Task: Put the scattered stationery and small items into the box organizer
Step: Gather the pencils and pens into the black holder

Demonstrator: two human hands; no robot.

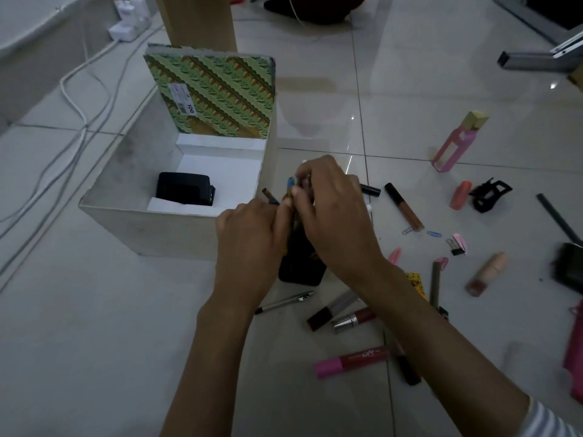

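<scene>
Head cam: left hand (249,238) & right hand (336,219), fingers (310,173) curled round a pen bundle (289,187) over a black holder (303,269), just beside box organizer (151,231). Risk: crowded grip, pens slip & scatter on floor (94,342).

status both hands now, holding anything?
Left hand: fingers curled round a bundle of pens.
Right hand: pinches the same bundle near its top.
</scene>
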